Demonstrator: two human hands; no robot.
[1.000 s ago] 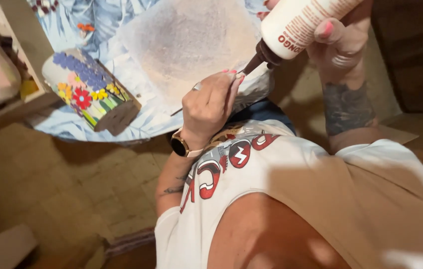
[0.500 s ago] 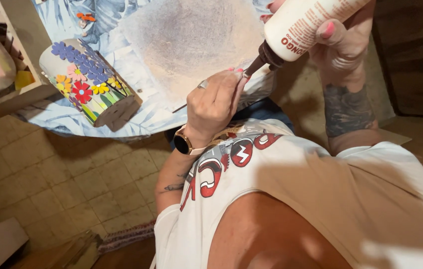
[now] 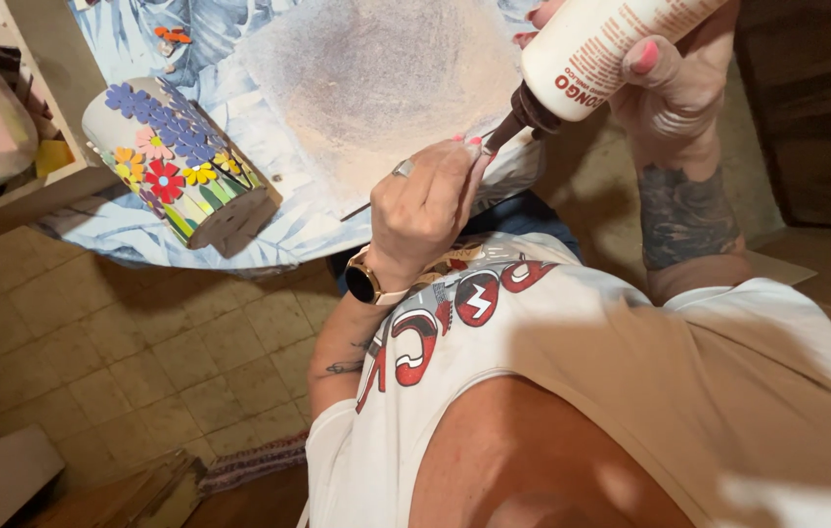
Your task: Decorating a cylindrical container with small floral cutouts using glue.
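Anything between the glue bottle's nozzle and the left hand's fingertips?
Nothing visible. The right hand tilts the glue bottle so its brown nozzle points straight at the left hand fingertips. Whether it touches them is unclear.

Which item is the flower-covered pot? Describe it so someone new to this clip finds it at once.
Start at the round table with the blue leaf-print cloth. Near its left edge, left of the left hand, a pot lies on its side. It alone is covered in small blue, red, pink and yellow flower pieces with green stems; the glue bottle in the right hand is plain.
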